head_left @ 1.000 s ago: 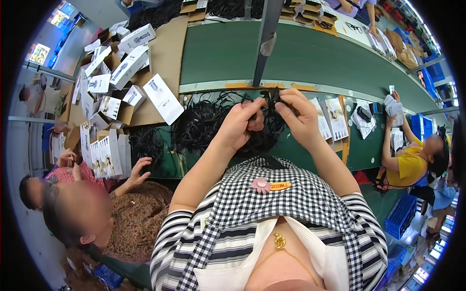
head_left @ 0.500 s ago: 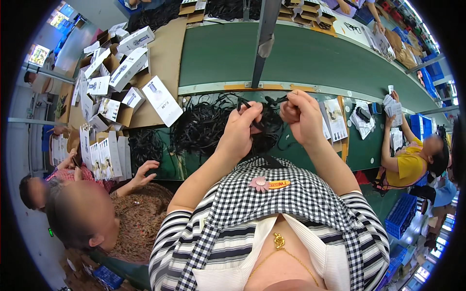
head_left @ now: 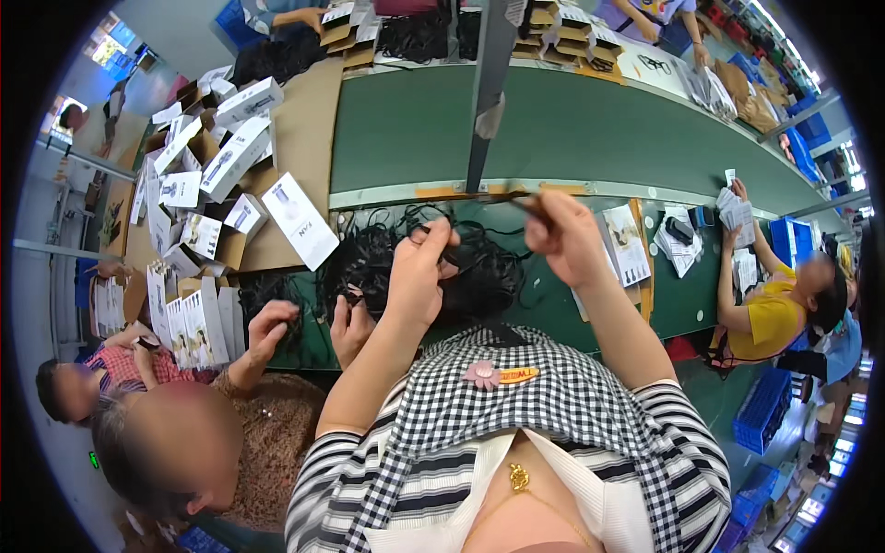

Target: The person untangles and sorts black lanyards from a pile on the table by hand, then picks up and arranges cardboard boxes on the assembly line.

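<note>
A tangled heap of thin black straps (head_left: 484,281) lies on the green bench in front of me. My left hand (head_left: 419,276) is closed above the heap, fingertips pinched on a thin black strap. To the right and a little farther off, my right hand (head_left: 573,241) is closed on a black strap (head_left: 530,205); this hand and strap are smeared by motion. Whether both hands hold the same strap is unclear. A co-worker's hand (head_left: 350,330) reaches into the heap's left side, close to my left forearm, and that person's other hand (head_left: 270,330) is by a smaller black pile.
White printed boxes (head_left: 235,157) lie heaped on cardboard (head_left: 309,101) at left. A metal post (head_left: 487,111) rises beyond my hands. Printed leaflets (head_left: 624,244) lie at right. A person in yellow (head_left: 774,309) handles papers farther right; blue crates (head_left: 762,410) stand lower right.
My left hand has moved left and nearer, and my hands are farther apart. A co-worker's second hand has come into the heap beside my left forearm.
</note>
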{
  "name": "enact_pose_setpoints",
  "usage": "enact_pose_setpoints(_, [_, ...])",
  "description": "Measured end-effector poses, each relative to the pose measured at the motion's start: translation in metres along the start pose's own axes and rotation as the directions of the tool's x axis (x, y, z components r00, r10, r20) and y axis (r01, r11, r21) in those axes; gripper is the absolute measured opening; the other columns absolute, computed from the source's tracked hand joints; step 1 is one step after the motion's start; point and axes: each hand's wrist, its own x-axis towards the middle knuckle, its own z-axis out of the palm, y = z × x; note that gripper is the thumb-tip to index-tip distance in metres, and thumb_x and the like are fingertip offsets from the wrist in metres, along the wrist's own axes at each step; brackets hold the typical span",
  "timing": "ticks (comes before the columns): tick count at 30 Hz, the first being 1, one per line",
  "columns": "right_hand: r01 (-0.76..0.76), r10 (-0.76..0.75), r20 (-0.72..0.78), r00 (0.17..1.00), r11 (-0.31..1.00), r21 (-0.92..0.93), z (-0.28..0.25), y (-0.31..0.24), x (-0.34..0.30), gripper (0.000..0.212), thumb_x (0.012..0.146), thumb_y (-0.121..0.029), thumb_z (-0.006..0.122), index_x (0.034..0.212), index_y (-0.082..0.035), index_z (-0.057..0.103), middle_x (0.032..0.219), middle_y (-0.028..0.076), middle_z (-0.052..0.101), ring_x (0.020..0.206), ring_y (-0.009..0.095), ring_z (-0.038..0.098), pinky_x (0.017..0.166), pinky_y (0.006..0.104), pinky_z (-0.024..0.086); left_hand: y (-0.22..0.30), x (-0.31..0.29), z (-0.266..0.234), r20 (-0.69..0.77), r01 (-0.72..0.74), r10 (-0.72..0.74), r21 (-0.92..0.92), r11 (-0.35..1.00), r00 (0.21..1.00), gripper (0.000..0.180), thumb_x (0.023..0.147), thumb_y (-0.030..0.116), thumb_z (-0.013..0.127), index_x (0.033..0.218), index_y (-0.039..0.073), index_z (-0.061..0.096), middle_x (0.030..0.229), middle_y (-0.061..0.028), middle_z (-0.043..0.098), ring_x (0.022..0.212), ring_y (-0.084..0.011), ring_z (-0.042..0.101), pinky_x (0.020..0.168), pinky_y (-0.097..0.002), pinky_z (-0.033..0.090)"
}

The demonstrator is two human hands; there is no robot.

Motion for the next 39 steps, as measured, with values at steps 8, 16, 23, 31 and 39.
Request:
enact_pose_setpoints(8, [0.012,0.030,0.139,0.990,0.957,-0.291,0.037,0.027,0.014,0.022,0.094,-0.021,0.050,0.094,-0.001,0.059,0.077,0.004,0.059,0.060,0.006,0.052,0.048,0.0168,0.038,-0.005,0.006,-0.015,0.156,0.007,0.000,-0.046,0.999,0.988,0.022,0.090,0.024,0.058,0.082,0.005,0.060,0.053,0.0084,0.036,0.044,-0.0031,0.025,0.044,-0.0204,0.020])
enact_pose_setpoints(16, [0.027,0.090,0.236,0.968,0.892,-0.452,0.055,0.041,0.015,0.018,0.087,-0.010,0.058,0.100,0.002,0.055,0.079,0.007,0.062,0.061,0.008,0.056,0.053,0.0196,0.043,-0.001,0.004,-0.027,0.099,-0.016,0.015,0.007,1.000,0.995,0.009,0.084,0.013,0.064,0.080,0.005,0.061,0.063,0.0065,0.049,0.049,-0.0003,0.033,0.046,-0.0170,0.022])
enact_pose_setpoints(23, [0.232,-0.092,0.225,0.970,0.630,-0.741,0.044,0.055,0.012,0.017,0.086,-0.009,0.058,0.099,0.002,0.055,0.073,0.010,0.064,0.064,0.015,0.064,0.054,0.0252,0.048,-0.008,0.001,-0.032,0.132,0.009,-0.010,0.012,1.000,0.991,0.010,0.085,0.016,0.063,0.084,0.007,0.061,0.067,0.0063,0.051,0.051,0.0001,0.036,0.046,-0.0162,0.024])
enact_pose_setpoints(31, [0.539,-0.471,0.518,0.714,-0.103,-0.836,0.021,0.042,0.036,0.006,0.082,-0.005,0.056,0.087,-0.003,0.054,0.068,0.012,0.061,0.062,0.029,0.061,0.054,0.0360,0.047,-0.008,0.001,-0.039,0.086,0.059,-0.052,-0.083,0.995,0.995,0.016,0.084,0.008,0.061,0.073,0.013,0.051,0.069,0.0087,0.045,0.050,0.0004,0.029,0.046,-0.0171,0.023])
enact_pose_setpoints(39, [0.516,-0.334,0.709,0.621,-0.507,-0.691,0.007,0.078,0.076,0.007,0.079,-0.007,0.058,0.085,-0.004,0.054,0.065,0.012,0.059,0.058,0.029,0.059,0.051,0.0385,0.044,-0.013,0.003,-0.035,0.064,0.095,-0.095,-0.005,0.995,0.993,0.019,0.085,0.011,0.059,0.070,0.015,0.048,0.066,0.0091,0.041,0.052,-0.0005,0.032,0.047,-0.0165,0.026])
